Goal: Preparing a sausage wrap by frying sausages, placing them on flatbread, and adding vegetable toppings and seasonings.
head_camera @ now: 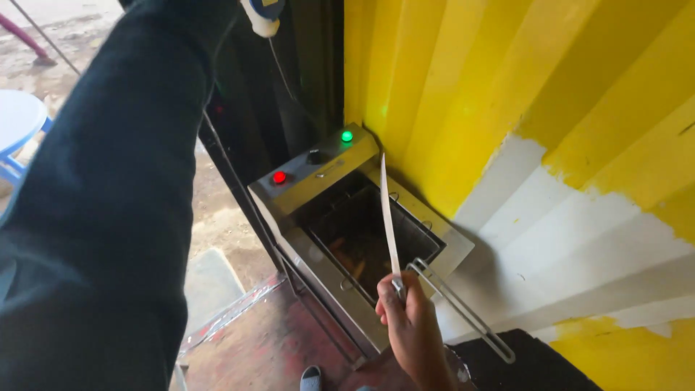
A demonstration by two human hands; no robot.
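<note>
My right hand [411,324] is closed around the lower end of a long thin metal tool [389,217], which points up and away over a steel deep fryer [318,170]. In the fryer sits a wire basket [362,242] with brownish pieces of food in dark oil. The basket's wire handle [463,311] sticks out past my hand to the right. My left arm, in a dark sleeve [108,217], reaches up to the top edge, where the hand itself is hidden. A white, blue and yellow object [262,14] with a cord hangs near where the sleeve ends.
A red lamp [279,177] and a green lamp [347,136] glow on the fryer's panel. A yellow corrugated wall [463,65] with a white painted patch stands right behind it. A pale round plastic seat [18,119] is at far left, a sandalled foot [311,378] at the bottom.
</note>
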